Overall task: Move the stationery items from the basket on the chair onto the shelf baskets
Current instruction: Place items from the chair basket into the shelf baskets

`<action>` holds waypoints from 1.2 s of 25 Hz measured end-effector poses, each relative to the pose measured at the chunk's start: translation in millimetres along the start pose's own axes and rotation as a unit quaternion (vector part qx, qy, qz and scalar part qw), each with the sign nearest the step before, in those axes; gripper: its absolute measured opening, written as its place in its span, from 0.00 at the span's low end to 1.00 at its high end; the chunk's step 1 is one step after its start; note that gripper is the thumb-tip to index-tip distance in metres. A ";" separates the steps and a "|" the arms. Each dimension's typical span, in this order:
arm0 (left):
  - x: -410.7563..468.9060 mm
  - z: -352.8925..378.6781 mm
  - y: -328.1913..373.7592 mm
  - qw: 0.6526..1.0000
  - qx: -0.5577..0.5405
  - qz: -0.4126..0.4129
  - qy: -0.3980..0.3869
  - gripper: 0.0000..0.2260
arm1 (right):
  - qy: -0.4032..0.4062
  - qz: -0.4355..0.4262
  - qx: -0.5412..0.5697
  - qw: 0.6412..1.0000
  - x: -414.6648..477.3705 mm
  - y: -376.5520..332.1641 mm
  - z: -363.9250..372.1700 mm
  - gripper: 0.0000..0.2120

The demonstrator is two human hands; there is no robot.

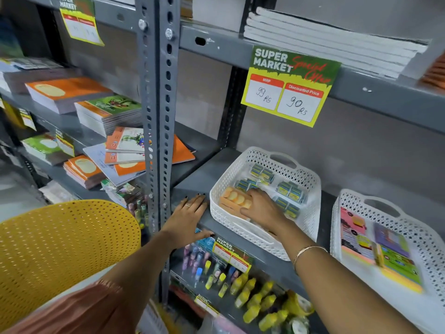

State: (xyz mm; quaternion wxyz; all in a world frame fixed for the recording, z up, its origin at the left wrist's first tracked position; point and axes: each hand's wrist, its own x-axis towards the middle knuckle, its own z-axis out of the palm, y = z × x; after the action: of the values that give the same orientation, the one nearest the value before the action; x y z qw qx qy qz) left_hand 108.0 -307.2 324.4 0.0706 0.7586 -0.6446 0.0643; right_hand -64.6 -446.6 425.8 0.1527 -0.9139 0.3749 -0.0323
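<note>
A white perforated shelf basket stands on the grey shelf. It holds an orange pack of round erasers at its left and several blue-green packs behind. My right hand reaches into this basket, its fingers resting on the orange pack. Whether it grips the pack I cannot tell. My left hand lies flat and open on the shelf edge, left of the basket. A second white basket at the right holds colourful sticky-note packs. The basket on the chair is not in view.
A yellow perforated chair back stands at the lower left. A slotted grey upright divides the shelves. Notebook stacks fill the left shelves. Yellow glue bottles and pens lie on the shelf below. A price tag hangs above.
</note>
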 end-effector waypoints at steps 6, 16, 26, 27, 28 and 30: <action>-0.8 -0.8 1.3 1.000 0.011 -0.011 -0.003 0.46 | -0.050 -0.029 -0.028 0.998 6.1 -5.0 1.7 0.39; -3.8 -0.8 1.1 1.000 0.012 -0.015 -0.009 0.45 | 0.059 -0.057 0.029 0.996 4.8 -22.2 -3.6 0.27; -195.9 70.7 -3.4 0.972 -0.050 -0.228 -0.022 0.36 | 0.147 -0.352 0.057 0.923 -26.9 -134.2 78.8 0.19; -219.8 81.1 -2.1 0.968 -0.051 -0.242 -0.039 0.36 | 0.117 -0.369 0.039 0.921 -28.9 -136.9 100.8 0.20; -244.6 92.9 -1.3 0.962 -0.056 -0.259 -0.059 0.36 | 0.078 -0.384 0.023 0.920 -29.8 -140.1 126.3 0.20; -292.3 117.2 5.5 0.951 -0.069 -0.290 -0.088 0.36 | -0.017 -0.393 0.000 0.919 -34.0 -146.0 182.6 0.18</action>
State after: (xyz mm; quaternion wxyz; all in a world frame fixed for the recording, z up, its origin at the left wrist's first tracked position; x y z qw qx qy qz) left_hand 56.4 -47.1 154.3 0.0807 0.9087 -0.4035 -0.0706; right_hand 41.3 -278.2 298.2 0.1342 -0.9880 -0.0175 -0.0744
